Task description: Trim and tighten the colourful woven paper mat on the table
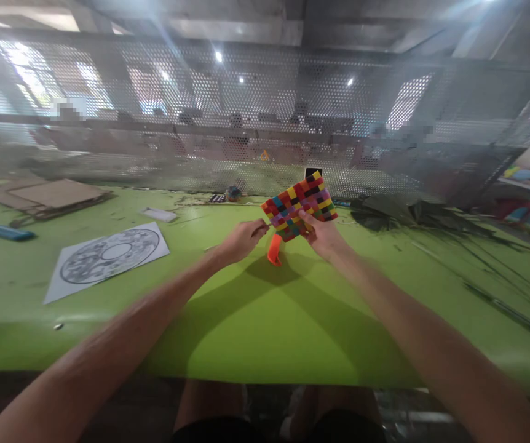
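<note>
A small woven mat (300,205) of many coloured paper strips is held up above the green table (265,320). My right hand (323,237) grips its lower right edge, thumb on the front. An orange strip (274,249) hangs loose below the mat and curls toward the table. My left hand (243,239) is closed in a pinch at the mat's left edge, holding a thin strip or tool that I cannot make out.
A printed sheet with a round grey pattern (108,256) lies left of the hands. Cardboard pieces (53,197) and a blue object (7,232) sit far left. Dark leaves and stalks (412,215) spread at the right. A perforated metal screen (265,111) rises behind the table.
</note>
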`<state>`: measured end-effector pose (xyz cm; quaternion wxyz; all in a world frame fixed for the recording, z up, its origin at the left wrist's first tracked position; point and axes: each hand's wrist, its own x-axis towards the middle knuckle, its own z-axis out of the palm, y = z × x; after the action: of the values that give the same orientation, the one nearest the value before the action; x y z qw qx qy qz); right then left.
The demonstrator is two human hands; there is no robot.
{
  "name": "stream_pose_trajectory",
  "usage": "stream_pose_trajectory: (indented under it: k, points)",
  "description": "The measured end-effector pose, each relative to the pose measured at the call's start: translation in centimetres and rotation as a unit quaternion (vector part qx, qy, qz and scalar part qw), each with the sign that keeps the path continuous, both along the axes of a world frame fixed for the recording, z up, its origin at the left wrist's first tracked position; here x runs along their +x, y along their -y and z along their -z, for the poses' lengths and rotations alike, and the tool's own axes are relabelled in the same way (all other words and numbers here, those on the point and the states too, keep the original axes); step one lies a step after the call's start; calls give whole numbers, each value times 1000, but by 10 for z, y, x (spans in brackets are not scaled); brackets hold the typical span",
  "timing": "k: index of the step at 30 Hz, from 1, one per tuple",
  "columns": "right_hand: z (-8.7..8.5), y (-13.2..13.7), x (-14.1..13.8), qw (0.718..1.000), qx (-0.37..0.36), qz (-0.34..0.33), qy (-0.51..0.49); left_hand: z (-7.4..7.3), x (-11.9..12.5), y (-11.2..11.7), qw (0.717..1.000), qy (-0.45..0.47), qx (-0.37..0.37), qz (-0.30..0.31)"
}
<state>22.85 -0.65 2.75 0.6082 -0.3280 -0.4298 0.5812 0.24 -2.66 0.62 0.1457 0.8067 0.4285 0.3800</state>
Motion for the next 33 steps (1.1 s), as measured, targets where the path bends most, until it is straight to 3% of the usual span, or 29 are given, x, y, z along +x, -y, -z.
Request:
stream_pose_trajectory:
  k: [9, 18, 26, 33]
  points:
    - [11, 0, -2, 1000, -16, -10, 22, -7, 2, 4, 995, 53, -88, 17]
    - [24, -6, -3, 998, -24, -3, 52, -16, 2, 9, 990, 31, -140, 12]
    - [19, 1, -8, 998, -61, -15, 13, -14, 5, 7, 985, 50, -166, 25]
    - [14, 0, -4, 999, -15, -3, 36, -13, 5, 7, 977, 77, -192, 44]
